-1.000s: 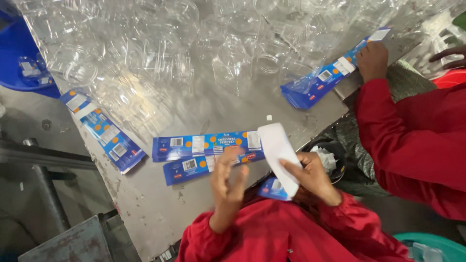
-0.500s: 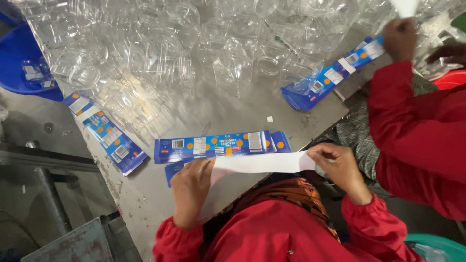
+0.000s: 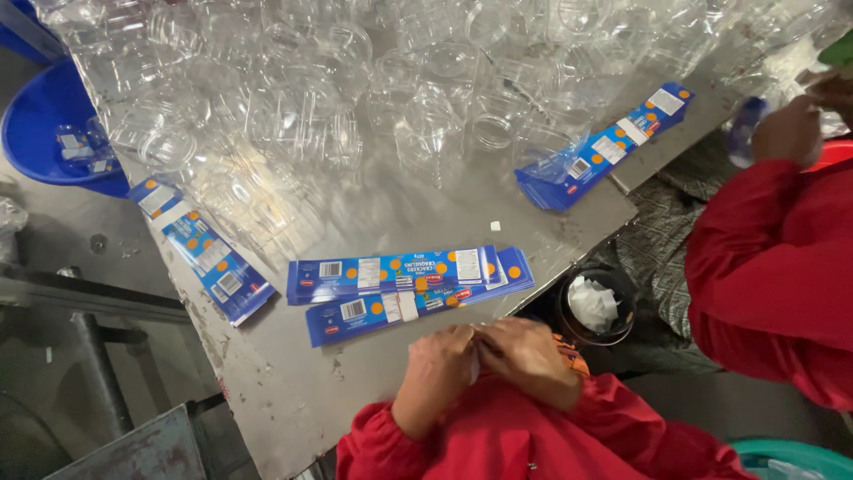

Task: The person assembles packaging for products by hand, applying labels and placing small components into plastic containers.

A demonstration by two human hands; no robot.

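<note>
Low in the middle of the frame, the person in red sleeves is bringing both hands together at the near edge of the grey metal counter (image 3: pixel 293 400). The left hand (image 3: pixel 437 369) and the right hand (image 3: pixel 530 357) are touching, fingers curled in and pinching a small white strip of paper (image 3: pixel 474 363) between them; only a sliver of it is showing, so its shape cannot be told. Just above the hands, two stacks of flat blue labels (image 3: pixel 404 286) with orange dots and white patches are lying side by side on the counter, the lower stack nearly touching the knuckles. Another stack of blue labels (image 3: pixel 203 251) is sitting at the left edge of the counter, tilted, and a third bundle of blue labels (image 3: pixel 606 147) is lying at the upper right. A heap of clear plastic jars (image 3: pixel 373 98) is covering the whole upper part of the counter. At the upper left a blue tub (image 3: pixel 35 133) is standing beside the counter. To the right of the hands, below the counter edge, a dark round bin (image 3: pixel 597 307) is holding crumpled white paper scraps. At the right edge a co-worker's hand (image 3: pixel 786 133) in a red sleeve is gripping something clear.
</note>
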